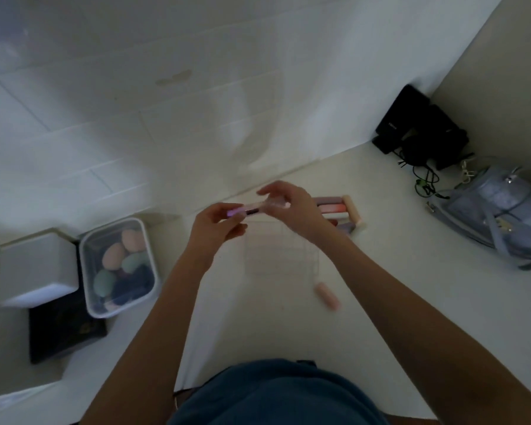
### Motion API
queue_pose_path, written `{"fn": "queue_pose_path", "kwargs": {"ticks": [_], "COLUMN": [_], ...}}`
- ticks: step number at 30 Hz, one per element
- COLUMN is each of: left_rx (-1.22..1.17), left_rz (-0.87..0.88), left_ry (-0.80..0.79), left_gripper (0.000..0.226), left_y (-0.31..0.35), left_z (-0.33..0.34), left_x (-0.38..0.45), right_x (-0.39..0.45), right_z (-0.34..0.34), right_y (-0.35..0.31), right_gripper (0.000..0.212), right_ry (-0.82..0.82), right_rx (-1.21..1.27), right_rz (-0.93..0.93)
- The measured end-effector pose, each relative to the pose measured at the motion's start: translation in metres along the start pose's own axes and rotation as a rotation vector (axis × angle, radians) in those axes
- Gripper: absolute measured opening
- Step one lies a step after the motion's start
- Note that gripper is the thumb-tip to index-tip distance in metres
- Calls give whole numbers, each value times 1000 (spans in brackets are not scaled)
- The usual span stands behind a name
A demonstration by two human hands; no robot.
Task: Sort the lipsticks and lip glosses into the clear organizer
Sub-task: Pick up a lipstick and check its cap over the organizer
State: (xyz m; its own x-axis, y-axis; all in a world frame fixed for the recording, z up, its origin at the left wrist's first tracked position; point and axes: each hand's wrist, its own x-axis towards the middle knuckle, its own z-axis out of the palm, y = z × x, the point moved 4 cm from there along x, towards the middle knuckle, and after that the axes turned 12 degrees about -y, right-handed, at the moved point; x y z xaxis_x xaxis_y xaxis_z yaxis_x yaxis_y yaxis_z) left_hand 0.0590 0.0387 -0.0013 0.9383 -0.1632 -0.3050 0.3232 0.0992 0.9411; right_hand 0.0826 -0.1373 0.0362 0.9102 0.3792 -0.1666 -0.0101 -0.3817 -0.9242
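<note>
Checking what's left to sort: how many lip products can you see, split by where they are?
Held between left hand and right hand: 1 lip tube
Loose beside the clear organizer: 1 pink tube
Stacked behind the right hand: about 5 tubes, blurred
Total: about 7

So the clear plastic gridded organizer (281, 251) sits mid-table (396, 271), both hands right above its far edge. Behind it, near the wall, there's a row of pastel lip-product tubes (339, 210). One short pink tube (327, 295) lies just off its near-right corner. Far left: a lidded clear tub of egg-shaped makeup sponges (120, 266), with a white square box (37, 268) left of that. Far right: a pale blue translucent bag (503, 216), black gear (417, 127) behind it.
</note>
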Motion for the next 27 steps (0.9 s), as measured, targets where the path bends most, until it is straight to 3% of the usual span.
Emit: {"fn": "queue_pose_path", "kwargs": {"ticks": [3, 5, 7, 9, 11, 13, 16, 20, 27], "left_rx": [-6, 117, 199, 225, 306, 335, 260, 127, 176], "left_rz": [63, 88, 89, 83, 102, 126, 137, 130, 109], "left_ry": [42, -5, -57, -70, -44, -26, -47, -82, -55], "left_gripper": [12, 15, 15, 15, 16, 15, 19, 32, 40], "left_y": [9, 16, 18, 18, 18, 19, 22, 23, 17], "left_z": [-8, -1, 8, 14, 18, 21, 20, 13, 3], "left_x": [-2, -1, 0, 1, 1, 1, 1, 3, -1], "right_x": [-4, -2, 1, 0, -3, -2, 0, -4, 0], "right_z": [16, 30, 38, 41, 44, 43, 36, 31, 32], "right_y": [1, 2, 4, 9, 12, 14, 10, 4, -11], "right_gripper": [26, 17, 13, 14, 23, 29, 30, 25, 20], "right_ry": [-138, -162, -91, -3, 3, -16, -4, 143, 60], "right_rx": [-450, -522, -509, -317, -74, -17, -49, -98, -433], "right_rz": [-34, -5, 41, 58, 81, 90, 40, -28, -98]}}
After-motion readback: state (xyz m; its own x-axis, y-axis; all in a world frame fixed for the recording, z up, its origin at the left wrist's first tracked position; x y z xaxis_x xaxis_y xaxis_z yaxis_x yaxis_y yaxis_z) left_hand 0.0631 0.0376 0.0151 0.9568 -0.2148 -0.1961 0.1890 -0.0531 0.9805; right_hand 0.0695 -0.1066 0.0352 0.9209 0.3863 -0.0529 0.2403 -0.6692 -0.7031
